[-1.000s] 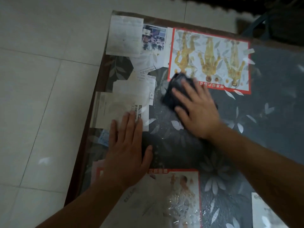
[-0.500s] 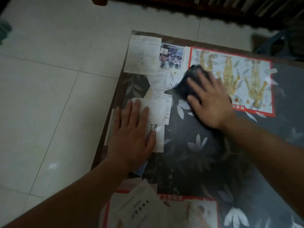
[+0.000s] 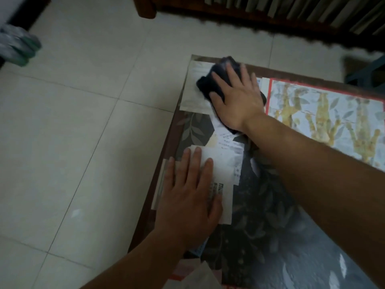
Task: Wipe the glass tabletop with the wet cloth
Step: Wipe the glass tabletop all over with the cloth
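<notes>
The glass tabletop point(image 3: 270, 236) covers a dark leaf-patterned sheet with papers and pictures pressed beneath it. A dark wet cloth point(image 3: 210, 82) lies at the table's far left corner. My right hand point(image 3: 237, 97) presses flat on top of the cloth, fingers spread, covering most of it. My left hand point(image 3: 189, 197) rests palm down on the glass near the left edge, over a white paper, holding nothing.
The table's brown wooden left edge point(image 3: 164, 163) borders pale floor tiles point(image 3: 73, 132). A dark wooden piece of furniture point(image 3: 260, 13) stands beyond the table. A red-bordered picture point(image 3: 325, 113) lies under the glass at the right. A blurred greenish object point(image 3: 18, 46) sits at far left.
My right hand has pushed the cloth away and leftwards, from over the red-bordered picture to the far left corner. My left hand stays planted near the left edge. The view has shifted.
</notes>
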